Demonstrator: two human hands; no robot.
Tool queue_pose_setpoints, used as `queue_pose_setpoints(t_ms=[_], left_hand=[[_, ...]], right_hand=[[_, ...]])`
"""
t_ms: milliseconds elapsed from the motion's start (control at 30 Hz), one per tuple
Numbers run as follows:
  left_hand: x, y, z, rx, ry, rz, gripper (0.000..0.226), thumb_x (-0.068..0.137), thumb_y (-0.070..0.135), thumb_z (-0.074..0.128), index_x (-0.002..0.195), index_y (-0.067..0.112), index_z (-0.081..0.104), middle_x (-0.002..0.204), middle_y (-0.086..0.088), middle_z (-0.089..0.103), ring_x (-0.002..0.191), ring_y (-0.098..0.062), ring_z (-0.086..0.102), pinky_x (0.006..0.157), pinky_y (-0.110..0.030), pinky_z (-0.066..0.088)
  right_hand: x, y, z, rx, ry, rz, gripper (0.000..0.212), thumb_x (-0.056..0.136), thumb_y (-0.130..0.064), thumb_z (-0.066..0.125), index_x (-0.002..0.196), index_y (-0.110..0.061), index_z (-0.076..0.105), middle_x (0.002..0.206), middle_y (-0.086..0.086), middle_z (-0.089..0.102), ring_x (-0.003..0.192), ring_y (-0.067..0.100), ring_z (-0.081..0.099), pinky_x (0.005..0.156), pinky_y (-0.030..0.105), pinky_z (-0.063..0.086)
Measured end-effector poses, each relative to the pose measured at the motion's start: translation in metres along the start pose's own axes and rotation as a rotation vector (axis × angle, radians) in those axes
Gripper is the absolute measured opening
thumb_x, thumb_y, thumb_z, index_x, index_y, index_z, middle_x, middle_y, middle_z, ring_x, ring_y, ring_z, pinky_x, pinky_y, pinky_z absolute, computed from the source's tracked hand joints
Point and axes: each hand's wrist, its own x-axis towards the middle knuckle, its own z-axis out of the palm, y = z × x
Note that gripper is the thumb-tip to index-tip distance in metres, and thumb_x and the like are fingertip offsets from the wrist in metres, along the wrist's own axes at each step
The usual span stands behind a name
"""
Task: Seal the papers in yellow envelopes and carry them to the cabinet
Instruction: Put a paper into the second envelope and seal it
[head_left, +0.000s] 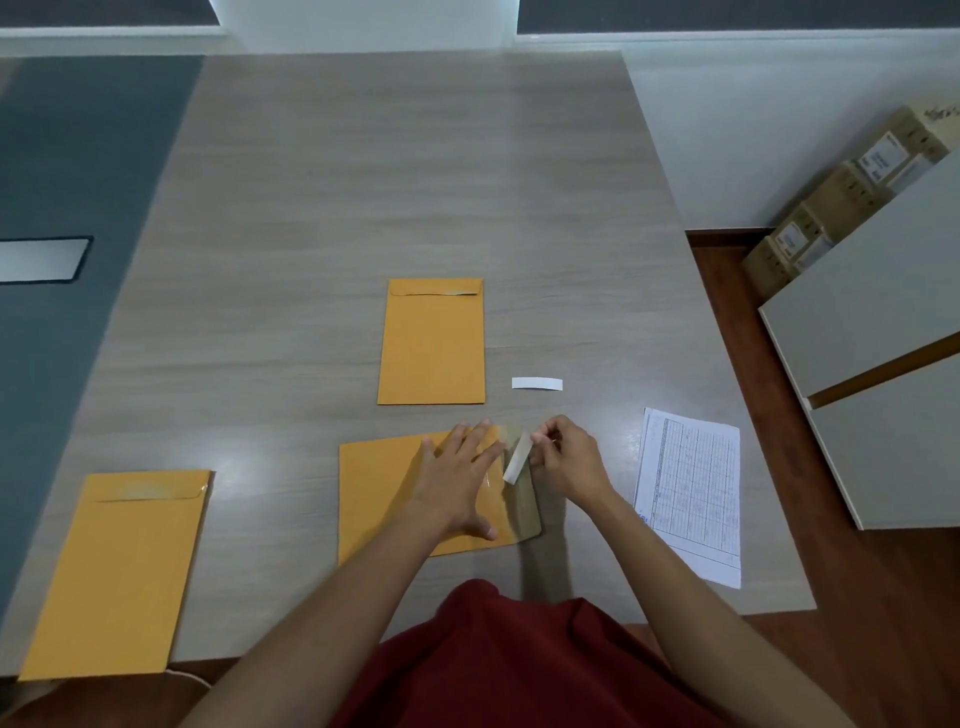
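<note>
Left hand (460, 475) spread flat, pressing the middle envelope (384, 499) to the table (415, 182) — its open flap (524, 506) points right, long axis toward the person. Right hand (566, 457), nearer the flap, pinches the white peel strip (517, 457) — 1 more strip (536, 384) lies beyond.

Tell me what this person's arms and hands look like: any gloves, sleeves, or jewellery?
Both forearms are bare from the bottom of the picture up to the wrists, with no sleeves showing on them. The left hand and the right hand wear no gloves, and no watch or bracelet shows at either wrist. Rings are too small to tell. A dark red garment covers the body below the arms.
</note>
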Motion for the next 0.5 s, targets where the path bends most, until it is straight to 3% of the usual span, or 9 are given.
queue_pose_setpoints(t_ms=[133, 200, 333, 433, 500], left_hand=[[0.001, -0.008, 0.004, 0.008, 0.031, -0.017, 0.125, 0.061, 0.079, 0.070, 0.156, 0.032, 0.003, 0.165, 0.003, -0.010, 0.152, -0.025, -0.002, 0.113, -0.061, 0.022], [0.001, -0.013, 0.004, 0.010, 0.037, -0.022, 0.124, 0.061, 0.080, 0.068, 0.156, 0.034, 0.002, 0.165, 0.003, -0.009, 0.152, -0.025, -0.001, 0.112, -0.060, 0.024], [0.002, -0.015, 0.005, 0.014, 0.019, -0.027, 0.124, 0.062, 0.081, 0.067, 0.156, 0.034, 0.001, 0.165, 0.002, -0.010, 0.152, -0.026, -0.002, 0.113, -0.060, 0.023], [0.002, -0.014, 0.006, 0.005, 0.026, -0.030, 0.125, 0.062, 0.080, 0.068, 0.156, 0.033, 0.001, 0.166, 0.002, -0.010, 0.152, -0.026, -0.003, 0.113, -0.060, 0.022], [0.001, -0.014, 0.006, 0.002, 0.039, -0.032, 0.125, 0.062, 0.080, 0.068, 0.156, 0.033, 0.002, 0.166, 0.002, -0.010, 0.152, -0.026, -0.002, 0.112, -0.060, 0.022]], right_hand=[[0.022, -0.021, -0.014, 0.376, 0.143, 0.151, 0.004, 0.092, -0.005, 0.061, 0.093, -0.006, 0.058, 0.074, 0.012, 0.068, 0.061, 0.020, 0.066, 0.058, 0.028, 0.057], [0.045, -0.033, -0.022, 0.476, 0.180, 0.222, 0.014, 0.088, 0.002, 0.060, 0.098, -0.007, 0.058, 0.073, 0.012, 0.067, 0.057, 0.020, 0.065, 0.059, 0.027, 0.055], [0.087, -0.053, -0.028, 0.556, 0.216, 0.321, 0.017, 0.085, 0.010, 0.055, 0.091, -0.005, 0.060, 0.076, 0.014, 0.064, 0.050, 0.019, 0.065, 0.074, 0.038, 0.059], [0.104, -0.057, -0.029, 0.507, 0.281, 0.365, 0.015, 0.085, 0.008, 0.054, 0.085, -0.006, 0.060, 0.087, 0.017, 0.064, 0.053, 0.020, 0.066, 0.066, 0.034, 0.062], [0.107, -0.054, -0.029, 0.439, 0.297, 0.389, 0.013, 0.084, 0.004, 0.056, 0.092, -0.006, 0.060, 0.091, 0.017, 0.067, 0.058, 0.024, 0.068, 0.067, 0.035, 0.062]])
